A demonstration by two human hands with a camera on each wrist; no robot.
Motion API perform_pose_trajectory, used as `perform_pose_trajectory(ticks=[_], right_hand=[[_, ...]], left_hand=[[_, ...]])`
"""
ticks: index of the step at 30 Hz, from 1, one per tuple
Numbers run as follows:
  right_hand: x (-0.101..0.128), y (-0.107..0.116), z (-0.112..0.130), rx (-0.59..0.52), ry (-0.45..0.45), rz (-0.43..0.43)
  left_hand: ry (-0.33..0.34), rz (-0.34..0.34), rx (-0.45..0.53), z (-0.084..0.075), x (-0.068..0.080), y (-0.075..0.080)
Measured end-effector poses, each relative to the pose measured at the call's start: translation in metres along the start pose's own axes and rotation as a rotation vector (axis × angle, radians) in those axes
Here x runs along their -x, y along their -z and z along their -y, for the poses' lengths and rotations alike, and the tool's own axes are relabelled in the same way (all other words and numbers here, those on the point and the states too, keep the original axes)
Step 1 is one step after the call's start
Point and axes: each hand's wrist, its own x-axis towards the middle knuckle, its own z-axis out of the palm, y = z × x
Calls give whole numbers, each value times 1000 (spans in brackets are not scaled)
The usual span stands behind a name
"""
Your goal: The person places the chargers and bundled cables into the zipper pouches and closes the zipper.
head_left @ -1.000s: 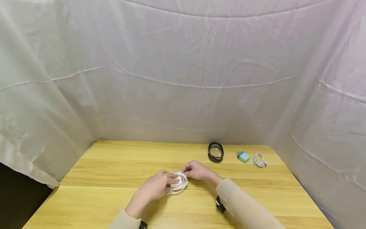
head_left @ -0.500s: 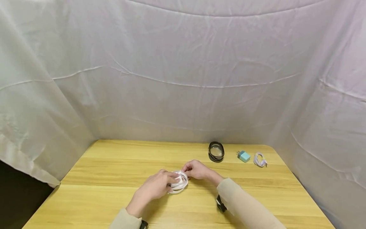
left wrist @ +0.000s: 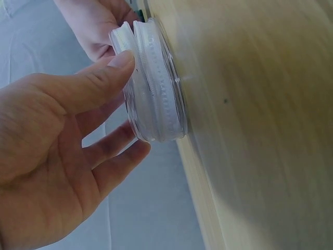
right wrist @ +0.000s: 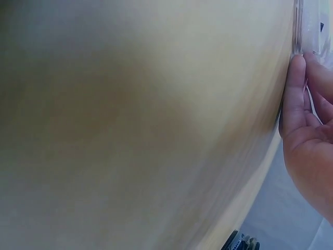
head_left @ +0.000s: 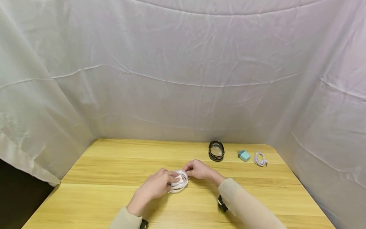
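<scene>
Seen from the head: resting on the wooden table (head_left: 114, 171), a clear round container (head_left: 178, 182), with the left hand (head_left: 155, 186) curling its fingers round the near-left side and the right hand (head_left: 198, 169) pinching the far-right rim; lying well beyond the container, toward the far right, a black ring-shaped case (head_left: 216, 151), a teal charger plug (head_left: 244, 156) and a coiled white cable (head_left: 259, 159). From the left wrist: lying against the table (left wrist: 260, 130), the container (left wrist: 156, 88) with its lid slightly lifted, thumb on top and fingers (left wrist: 112, 151) bent beneath, gripping. From the right wrist: blurring, only fingertips (right wrist: 297, 88) touching the container's edge (right wrist: 312, 26), so grip unclear here.

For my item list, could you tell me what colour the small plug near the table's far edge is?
The plug is light teal, clearest in the head view.
</scene>
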Motion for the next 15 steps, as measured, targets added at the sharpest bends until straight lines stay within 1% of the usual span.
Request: perform_pose_trajectory(ticks=[9,15], right_hand=[[1,1,0,-10,-1,-5],[3,2,0,-20,-21,3]], left_hand=[[21,14,10,0,-1,-1],[14,18,-3,-1,-1,0]])
